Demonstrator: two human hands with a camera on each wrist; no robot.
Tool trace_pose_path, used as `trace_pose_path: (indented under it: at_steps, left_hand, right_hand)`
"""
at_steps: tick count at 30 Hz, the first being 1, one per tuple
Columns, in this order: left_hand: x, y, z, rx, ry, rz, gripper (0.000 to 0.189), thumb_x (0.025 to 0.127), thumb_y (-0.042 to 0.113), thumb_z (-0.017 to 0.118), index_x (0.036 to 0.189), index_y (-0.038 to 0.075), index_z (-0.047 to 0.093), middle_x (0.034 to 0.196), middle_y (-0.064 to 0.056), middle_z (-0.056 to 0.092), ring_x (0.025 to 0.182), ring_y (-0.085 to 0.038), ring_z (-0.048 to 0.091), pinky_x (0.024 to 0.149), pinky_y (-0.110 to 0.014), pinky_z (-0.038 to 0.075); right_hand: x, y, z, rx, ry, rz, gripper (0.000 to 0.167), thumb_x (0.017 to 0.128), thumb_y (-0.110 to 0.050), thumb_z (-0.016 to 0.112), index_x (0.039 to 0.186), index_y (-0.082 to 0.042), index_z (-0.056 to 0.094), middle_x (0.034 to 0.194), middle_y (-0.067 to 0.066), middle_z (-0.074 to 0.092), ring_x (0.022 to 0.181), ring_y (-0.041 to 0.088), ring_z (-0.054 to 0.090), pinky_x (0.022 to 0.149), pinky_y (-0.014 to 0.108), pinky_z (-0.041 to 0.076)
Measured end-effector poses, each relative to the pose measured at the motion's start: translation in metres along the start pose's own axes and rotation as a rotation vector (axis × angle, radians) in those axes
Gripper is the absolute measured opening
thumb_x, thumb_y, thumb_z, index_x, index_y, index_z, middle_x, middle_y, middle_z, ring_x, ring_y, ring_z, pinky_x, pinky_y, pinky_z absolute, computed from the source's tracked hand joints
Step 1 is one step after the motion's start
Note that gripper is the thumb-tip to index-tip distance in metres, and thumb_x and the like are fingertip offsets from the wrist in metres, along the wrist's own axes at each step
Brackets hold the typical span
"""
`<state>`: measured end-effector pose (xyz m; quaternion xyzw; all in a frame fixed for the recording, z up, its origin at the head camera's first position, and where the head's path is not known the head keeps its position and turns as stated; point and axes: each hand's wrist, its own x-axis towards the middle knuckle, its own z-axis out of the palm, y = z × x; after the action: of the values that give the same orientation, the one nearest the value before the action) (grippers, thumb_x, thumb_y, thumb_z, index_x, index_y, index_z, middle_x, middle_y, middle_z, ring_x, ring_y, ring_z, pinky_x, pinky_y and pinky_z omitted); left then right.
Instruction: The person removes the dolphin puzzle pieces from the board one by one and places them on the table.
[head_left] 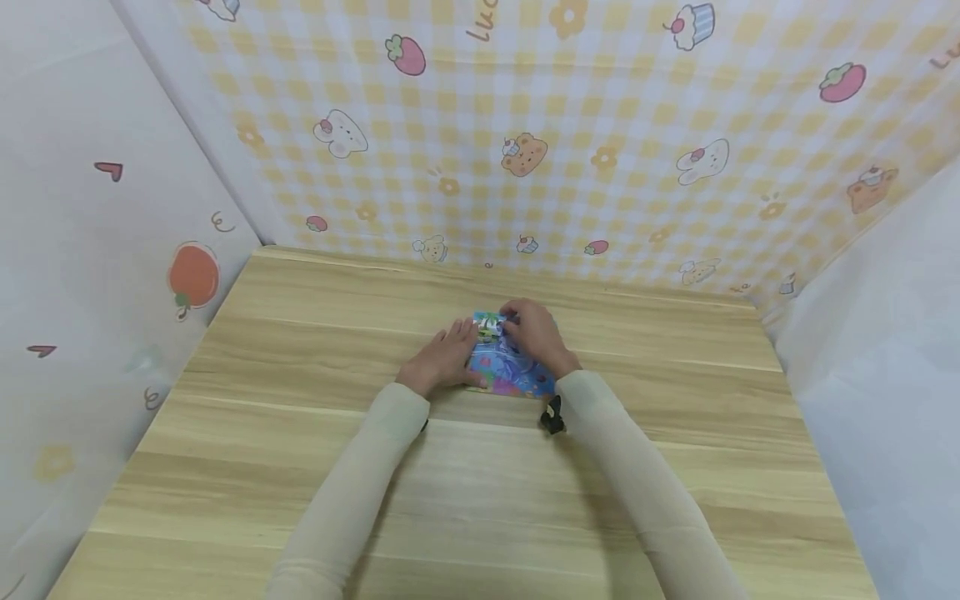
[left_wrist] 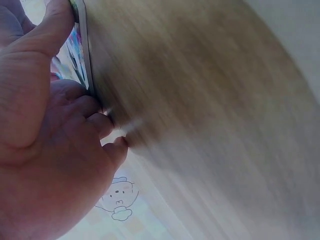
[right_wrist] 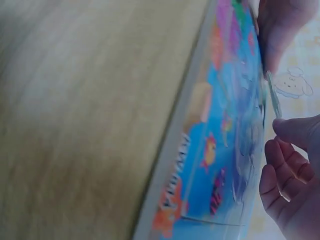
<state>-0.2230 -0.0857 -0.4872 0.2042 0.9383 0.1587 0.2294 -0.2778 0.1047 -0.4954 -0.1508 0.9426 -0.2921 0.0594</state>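
I've got one blue picture board [head_left: 517, 377] flat on the wood-grain table [head_left: 465, 508], sea-life print face up, between both hands. Printed lettering runs by its near edge; I can't read it.

Left hand [head_left: 442, 358] is on the board's left edge: fingers extended, not wrapped round anything, thumb down at the near-left corner.

Right hand [head_left: 538, 335] is above the board's far-right part. Its thumb and index pinch a thin flat piece [right_wrist: 274, 95], edge-on in my right wrist view, so I can't make out its print there. Remaining fingers curl in toward the palm.

From the head view I see a palm-tree picture at the board's far-left corner; can't tell whether that's the pinched piece or part of the board.

Small black object [head_left: 552, 417] at the right cuff, just off the board's near-right corner. Beyond the board: yellow checked cloth [head_left: 450, 92] with cartoon prints.
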Motion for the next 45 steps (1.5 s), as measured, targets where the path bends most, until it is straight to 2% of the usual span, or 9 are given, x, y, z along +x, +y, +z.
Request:
trace_pose_path:
  at_steps: [10,15,18,22,29,33,36,40,45]
  left_hand:
    - [0.002,0.003,0.001,-0.014,0.011,0.022,0.107,0.088,0.053,0.067,0.158,-0.001,0.005,0.165,-0.019,-0.004,0.153,-0.032,-0.003,0.125,-0.047,0.005]
    - [-0.002,0.001,0.002,-0.011,0.011,0.023,0.105,0.09,0.053,0.064,0.157,-0.001,0.004,0.165,-0.019,-0.004,0.153,-0.032,-0.004,0.125,-0.047,0.005]
    - [-0.003,0.0,0.001,0.002,0.015,0.021,0.104,0.091,0.053,0.063,0.157,-0.002,0.005,0.165,-0.019,-0.003,0.153,-0.032,-0.003,0.125,-0.047,0.005]
    - [-0.005,0.0,0.0,0.012,0.026,0.023,0.103,0.091,0.053,0.063,0.157,-0.002,0.007,0.165,-0.02,-0.001,0.153,-0.034,-0.001,0.125,-0.048,0.007]
    - [-0.006,0.0,0.002,0.017,0.013,0.041,0.099,0.095,0.054,0.058,0.157,-0.003,0.007,0.165,-0.02,-0.001,0.153,-0.035,-0.001,0.125,-0.049,0.009]
    - [-0.007,-0.001,0.004,-0.016,-0.003,0.048,0.101,0.093,0.055,0.059,0.158,-0.002,0.006,0.165,-0.02,-0.003,0.153,-0.035,-0.003,0.125,-0.05,0.008]
    - [-0.006,-0.003,0.005,-0.007,-0.006,0.052,0.102,0.093,0.055,0.059,0.158,-0.002,0.005,0.165,-0.02,-0.003,0.153,-0.036,-0.003,0.125,-0.051,0.008]
    - [-0.003,-0.004,0.005,0.026,-0.005,0.05,0.102,0.094,0.056,0.057,0.158,-0.001,0.003,0.166,-0.019,-0.004,0.153,-0.035,-0.003,0.125,-0.049,0.008]
    - [-0.002,-0.003,0.004,0.012,-0.015,0.04,0.102,0.094,0.055,0.059,0.158,0.0,0.002,0.166,-0.018,-0.006,0.153,-0.034,-0.005,0.125,-0.049,0.006]
  right_hand:
    - [-0.01,0.038,-0.029,0.075,0.038,-0.006,0.027,0.097,-0.009,0.062,0.122,-0.001,0.067,0.118,0.017,0.068,0.099,0.03,0.069,0.087,0.043,0.057]
    - [-0.017,0.06,-0.041,0.071,0.052,-0.015,0.028,0.097,-0.006,0.06,0.123,0.002,0.066,0.121,0.02,0.065,0.097,0.032,0.067,0.083,0.043,0.057]
    - [-0.02,0.07,-0.048,0.053,0.061,-0.02,0.026,0.096,-0.004,0.061,0.12,0.003,0.067,0.121,0.022,0.065,0.098,0.034,0.067,0.086,0.044,0.057]
    - [-0.025,0.084,-0.056,0.052,0.072,-0.008,0.024,0.094,-0.001,0.061,0.116,0.004,0.069,0.119,0.024,0.065,0.101,0.036,0.066,0.09,0.047,0.055]
    - [-0.042,0.106,-0.064,0.068,0.048,0.042,0.022,0.094,0.002,0.059,0.114,0.004,0.069,0.118,0.023,0.064,0.1,0.035,0.065,0.086,0.045,0.056]
    - [-0.05,0.113,-0.065,0.073,0.023,0.065,0.023,0.095,0.002,0.059,0.116,0.003,0.068,0.12,0.023,0.063,0.104,0.036,0.064,0.09,0.047,0.055]
    - [-0.052,0.114,-0.067,0.072,0.022,0.064,0.023,0.094,0.002,0.06,0.115,0.002,0.069,0.119,0.022,0.064,0.105,0.036,0.064,0.092,0.049,0.054]
    - [-0.05,0.115,-0.07,0.068,0.008,0.068,0.022,0.093,0.002,0.062,0.114,0.001,0.07,0.116,0.021,0.066,0.103,0.035,0.064,0.09,0.046,0.055]
    - [-0.048,0.114,-0.069,0.056,-0.013,0.066,0.023,0.092,0.003,0.061,0.113,0.001,0.07,0.112,0.019,0.066,0.1,0.033,0.065,0.085,0.042,0.058]
